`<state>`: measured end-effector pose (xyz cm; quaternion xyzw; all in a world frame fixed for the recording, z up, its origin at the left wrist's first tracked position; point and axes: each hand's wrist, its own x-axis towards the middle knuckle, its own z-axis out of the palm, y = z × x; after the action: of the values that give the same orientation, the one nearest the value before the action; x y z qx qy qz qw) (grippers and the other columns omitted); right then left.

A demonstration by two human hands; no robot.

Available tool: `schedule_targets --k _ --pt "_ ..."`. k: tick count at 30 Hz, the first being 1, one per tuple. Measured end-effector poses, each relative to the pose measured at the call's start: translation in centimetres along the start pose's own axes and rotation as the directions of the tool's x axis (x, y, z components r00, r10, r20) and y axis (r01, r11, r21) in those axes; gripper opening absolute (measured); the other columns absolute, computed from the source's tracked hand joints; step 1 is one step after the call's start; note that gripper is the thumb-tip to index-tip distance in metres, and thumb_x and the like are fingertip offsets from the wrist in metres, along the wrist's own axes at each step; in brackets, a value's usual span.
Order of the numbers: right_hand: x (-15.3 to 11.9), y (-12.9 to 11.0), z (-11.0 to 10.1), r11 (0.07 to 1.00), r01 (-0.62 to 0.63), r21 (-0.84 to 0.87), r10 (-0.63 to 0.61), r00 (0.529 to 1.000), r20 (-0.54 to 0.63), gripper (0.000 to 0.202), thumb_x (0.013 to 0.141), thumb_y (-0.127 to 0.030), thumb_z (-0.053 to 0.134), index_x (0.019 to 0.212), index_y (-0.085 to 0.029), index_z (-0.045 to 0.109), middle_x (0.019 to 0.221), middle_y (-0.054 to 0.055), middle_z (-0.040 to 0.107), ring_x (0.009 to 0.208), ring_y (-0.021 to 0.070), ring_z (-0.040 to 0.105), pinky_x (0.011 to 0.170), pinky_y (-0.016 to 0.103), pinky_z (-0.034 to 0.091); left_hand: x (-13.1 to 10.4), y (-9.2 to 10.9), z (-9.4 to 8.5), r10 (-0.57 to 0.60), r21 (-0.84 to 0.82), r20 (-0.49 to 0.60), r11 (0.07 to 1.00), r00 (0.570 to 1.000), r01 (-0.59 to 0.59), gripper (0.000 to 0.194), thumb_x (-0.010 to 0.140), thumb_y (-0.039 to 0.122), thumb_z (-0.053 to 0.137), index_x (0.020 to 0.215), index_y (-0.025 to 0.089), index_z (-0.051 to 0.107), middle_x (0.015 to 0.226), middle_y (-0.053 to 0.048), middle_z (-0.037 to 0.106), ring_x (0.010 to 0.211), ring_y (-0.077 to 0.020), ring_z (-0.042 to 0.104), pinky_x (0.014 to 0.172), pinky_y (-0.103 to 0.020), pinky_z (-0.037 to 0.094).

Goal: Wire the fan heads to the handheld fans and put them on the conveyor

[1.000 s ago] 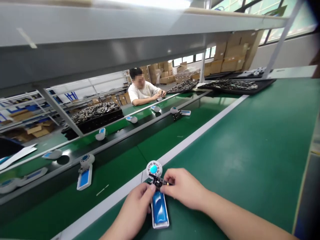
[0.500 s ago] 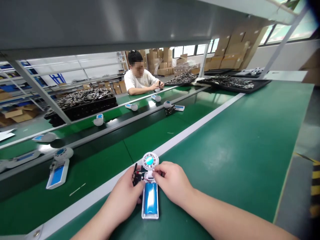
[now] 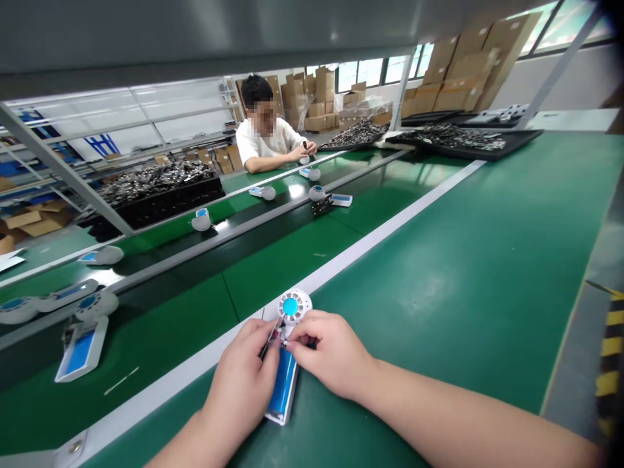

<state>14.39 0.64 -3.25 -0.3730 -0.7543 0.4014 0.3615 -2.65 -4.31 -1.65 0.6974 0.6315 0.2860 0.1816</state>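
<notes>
A white handheld fan (image 3: 293,303) with an open handle lies on the green bench in front of me. Its round head has a blue centre, and a blue battery (image 3: 281,385) fills the handle. My left hand (image 3: 241,370) pinches a small dark circuit board (image 3: 269,339) on edge, over the left side of the handle. My right hand (image 3: 331,348) is closed, thumb and fingertips meeting by the thin wires (image 3: 279,333) just below the fan head. What exactly sits between those fingertips is hidden.
Left of the bench rail run green belt lanes carrying more opened fans (image 3: 82,351), one with a dark board (image 3: 322,205) beside it. A co-worker (image 3: 268,140) sits across. Black trays (image 3: 517,146) of small metallic parts stand at the far end. An overhead shelf (image 3: 312,39) spans the top.
The fan's handle has swung to the left at its lower end. My right fingertips have moved left, closer to the board. Nearby belt fans have shifted left, and the whole view has moved slightly.
</notes>
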Motion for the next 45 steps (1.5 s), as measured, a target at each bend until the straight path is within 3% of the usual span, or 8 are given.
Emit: schedule_targets --k 7,14,19,25,30,34,40,45 --pt "-0.3 -0.5 0.4 0.994 -0.051 -0.097 0.043 0.996 -0.083 0.013 0.074 -0.01 0.059 0.065 -0.019 0.059 0.07 -0.003 0.059 0.066 0.012 0.054 0.06 0.023 0.04 -0.6 -0.5 0.5 0.222 0.001 -0.081 0.975 0.972 -0.223 0.025 0.091 0.022 0.055 0.111 0.024 0.071 0.098 -0.006 0.069 0.087 -0.0182 0.066 0.074 -0.028 0.056" --pt "-0.4 -0.4 0.2 0.989 -0.147 -0.004 0.147 0.986 -0.073 0.016 0.075 -0.012 0.057 0.061 -0.019 0.055 0.066 -0.003 0.057 0.061 0.0108 0.051 0.055 0.022 0.036 -0.5 -0.4 0.7 0.324 0.119 -0.103 0.943 0.94 -0.312 0.026 0.091 0.018 0.056 0.113 0.023 0.069 0.097 -0.005 0.069 0.085 -0.0164 0.067 0.072 -0.025 0.056" --pt "-0.5 -0.4 0.1 0.989 -0.146 0.001 0.146 0.988 -0.051 0.018 0.078 -0.014 0.057 0.061 -0.019 0.056 0.067 -0.002 0.059 0.06 0.0111 0.053 0.053 0.023 0.037 -0.4 -0.5 0.7 0.418 0.221 -0.121 0.896 0.9 -0.386 0.031 0.09 0.016 0.056 0.117 0.024 0.068 0.1 -0.006 0.07 0.085 -0.0169 0.068 0.07 -0.025 0.056" --pt "-0.5 -0.1 -0.2 0.985 0.042 -0.17 -0.058 0.994 -0.089 0.013 0.084 -0.017 0.064 0.072 -0.02 0.066 0.075 -0.001 0.066 0.078 0.0155 0.06 0.073 0.027 0.043 -0.2 -0.2 0.1 0.322 0.095 -0.074 0.944 0.944 -0.315 0.026 0.091 0.017 0.057 0.111 0.026 0.07 0.096 -0.004 0.069 0.083 -0.0157 0.067 0.071 -0.025 0.056" --pt "-0.7 0.3 -0.3 0.968 0.119 -0.222 -0.136 0.989 -0.061 0.014 0.085 -0.018 0.065 0.071 -0.02 0.067 0.076 0.0 0.067 0.077 0.0155 0.06 0.074 0.028 0.044 -0.3 -0.1 0.0 0.279 0.034 -0.047 0.96 0.959 -0.277 0.024 0.09 0.018 0.058 0.108 0.025 0.072 0.094 -0.004 0.069 0.083 -0.016 0.067 0.071 -0.025 0.056" --pt "-0.9 0.2 -0.3 0.965 0.119 -0.234 -0.135 0.989 -0.057 0.015 0.084 -0.017 0.065 0.069 -0.02 0.067 0.074 -0.001 0.067 0.076 0.0156 0.06 0.073 0.028 0.044 -0.4 -0.1 0.0 0.303 0.015 -0.023 0.953 0.953 -0.303 0.027 0.09 0.015 0.058 0.111 0.026 0.07 0.094 -0.004 0.069 0.083 -0.0151 0.066 0.069 -0.024 0.055" --pt "-1.2 0.1 -0.4 0.971 0.102 -0.214 -0.115 0.992 -0.048 0.016 0.084 -0.014 0.063 0.07 -0.02 0.067 0.073 -0.001 0.067 0.076 0.015 0.06 0.072 0.027 0.044 -0.3 -0.1 -0.2 0.417 0.018 -0.012 0.909 0.909 -0.417 0.033 0.089 0.01 0.058 0.116 0.027 0.069 0.093 -0.005 0.068 0.081 -0.0146 0.066 0.069 -0.024 0.055" --pt "-0.9 0.6 -0.3 0.965 0.166 -0.203 -0.172 0.985 -0.012 0.01 0.085 -0.016 0.065 0.076 -0.019 0.069 0.08 0.0 0.069 0.081 0.0154 0.062 0.076 0.027 0.045 -0.4 0.1 -0.3 0.242 -0.083 0.021 0.967 0.97 -0.24 0.023 0.091 0.016 0.058 0.108 0.024 0.071 0.088 -0.004 0.068 0.079 -0.0147 0.065 0.067 -0.024 0.055"
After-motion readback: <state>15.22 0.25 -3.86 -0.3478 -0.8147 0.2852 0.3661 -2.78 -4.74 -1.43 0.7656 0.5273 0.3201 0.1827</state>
